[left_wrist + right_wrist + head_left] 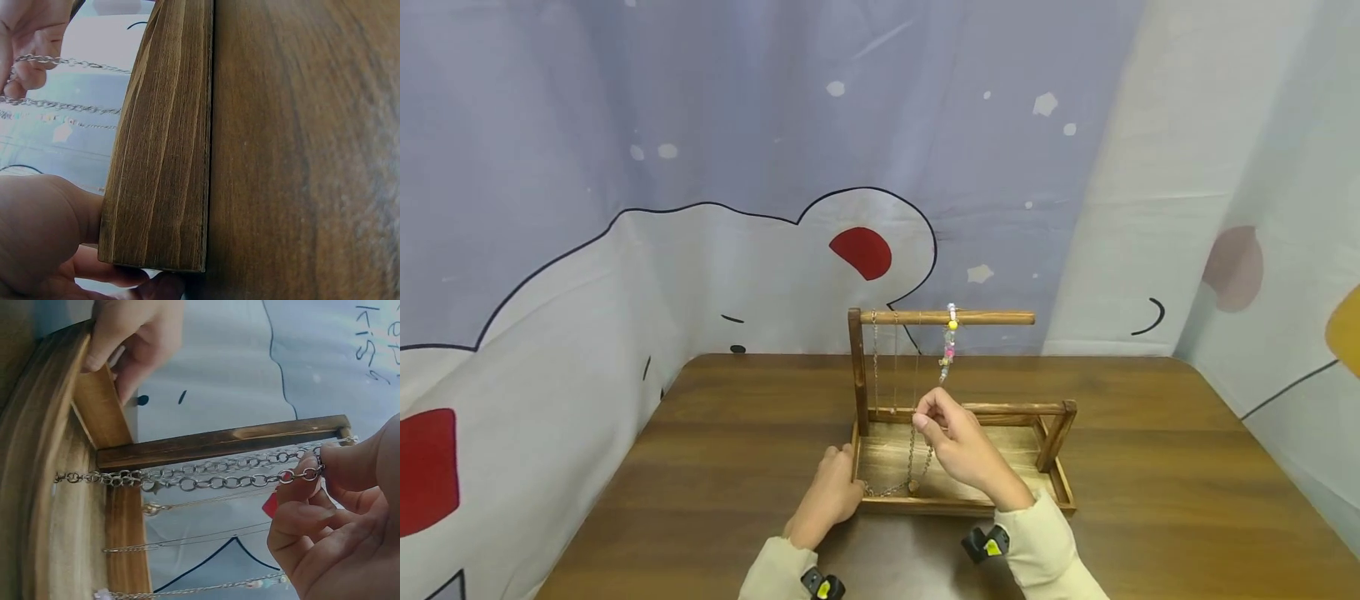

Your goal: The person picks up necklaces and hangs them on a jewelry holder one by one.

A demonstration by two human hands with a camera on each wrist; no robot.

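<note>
A wooden jewelry stand (962,504) with a tray base and two bars stands on the table. My left hand (835,492) grips the tray's left side near the front corner; the left wrist view shows its thumb over the side board (159,144) and fingers around the end. Above the tray, my right hand (961,446) pinches a silver link chain (234,481) between thumb and fingertips. The chain hangs in loops down to the tray floor, where a small round pendant (913,485) lies near the front rim.
Thin necklaces (895,367) hang near the left end of the upper bar (992,317). A pastel beaded strand (950,352) hangs further right, just above my right hand. The lower bar (1026,408) runs along the right. Printed curtains (760,275) rise behind the table (715,475).
</note>
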